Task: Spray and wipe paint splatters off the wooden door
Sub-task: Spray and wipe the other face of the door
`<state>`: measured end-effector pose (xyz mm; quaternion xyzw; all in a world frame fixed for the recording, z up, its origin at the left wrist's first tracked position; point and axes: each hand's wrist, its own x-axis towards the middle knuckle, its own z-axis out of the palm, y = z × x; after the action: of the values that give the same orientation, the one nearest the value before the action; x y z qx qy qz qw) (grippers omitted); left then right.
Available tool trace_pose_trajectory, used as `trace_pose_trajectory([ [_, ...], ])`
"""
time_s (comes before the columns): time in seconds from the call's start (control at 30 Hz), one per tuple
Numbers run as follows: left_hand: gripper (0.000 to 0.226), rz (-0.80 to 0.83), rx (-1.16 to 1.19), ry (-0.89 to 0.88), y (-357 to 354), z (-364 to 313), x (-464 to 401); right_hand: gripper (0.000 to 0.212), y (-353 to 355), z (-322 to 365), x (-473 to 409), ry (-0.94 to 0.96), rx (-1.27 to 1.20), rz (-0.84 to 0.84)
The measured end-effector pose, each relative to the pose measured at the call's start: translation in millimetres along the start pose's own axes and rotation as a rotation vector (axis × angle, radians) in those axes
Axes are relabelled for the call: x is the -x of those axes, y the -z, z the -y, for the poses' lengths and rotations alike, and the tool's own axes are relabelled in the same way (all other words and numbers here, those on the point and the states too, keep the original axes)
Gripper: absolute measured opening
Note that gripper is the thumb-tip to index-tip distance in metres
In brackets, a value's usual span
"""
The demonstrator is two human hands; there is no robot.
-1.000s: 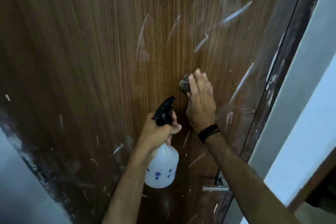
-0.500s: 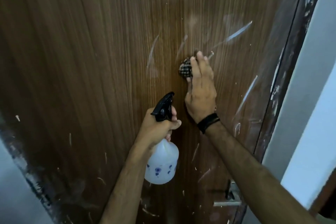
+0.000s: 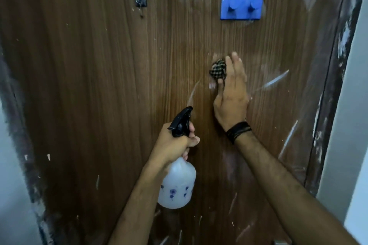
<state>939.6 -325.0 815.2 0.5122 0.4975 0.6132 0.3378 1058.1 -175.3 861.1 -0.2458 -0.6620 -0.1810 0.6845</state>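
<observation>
A brown wooden door (image 3: 99,95) fills the view, streaked with white paint splatters (image 3: 275,81). My right hand (image 3: 232,93) presses a bunched checked cloth (image 3: 218,69) flat against the door, fingers pointing up. My left hand (image 3: 175,145) grips the neck of a white spray bottle (image 3: 177,185) with a black trigger head, held just off the door below and left of the cloth. The bottle's nozzle points up toward the door.
A blue two-peg hook rack (image 3: 241,7) is fixed on the door above the cloth, and a small black hook (image 3: 140,2) further left. The dark door frame (image 3: 336,85) and a pale wall (image 3: 350,125) run down the right side.
My right hand has slid the cloth upward along the door. The view has tilted up, so the blue hook rack and black hook have come into sight. The bottle stays in my left hand.
</observation>
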Motion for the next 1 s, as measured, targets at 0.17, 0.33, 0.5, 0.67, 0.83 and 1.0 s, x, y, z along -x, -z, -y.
trace_pose_trajectory([
  [0.17,0.02,-0.024,0.023,-0.002,13.0,-5.9,4.4,0.066,-15.4,23.9,36.9,0.275,0.01,0.232],
  [0.33,0.019,-0.016,0.025,0.002,26.2,1.0,12.2,0.056,-14.3,19.7,73.2,0.392,0.027,0.299],
  [0.5,0.021,-0.008,0.001,-0.01,33.2,-13.2,6.7,0.059,-22.3,31.6,4.5,0.17,0.033,0.103],
  [0.67,0.021,-0.034,0.055,-0.065,34.9,-26.8,5.2,0.066,-31.7,38.3,5.0,0.268,0.028,0.166],
  [0.83,0.019,-0.043,0.073,-0.1,23.3,-32.1,4.4,0.085,-21.6,20.0,95.2,0.464,0.023,0.314],
  [1.0,0.02,0.052,0.028,-0.052,-3.0,-30.3,-2.5,0.072,-3.5,-4.9,105.4,0.199,0.009,0.177],
])
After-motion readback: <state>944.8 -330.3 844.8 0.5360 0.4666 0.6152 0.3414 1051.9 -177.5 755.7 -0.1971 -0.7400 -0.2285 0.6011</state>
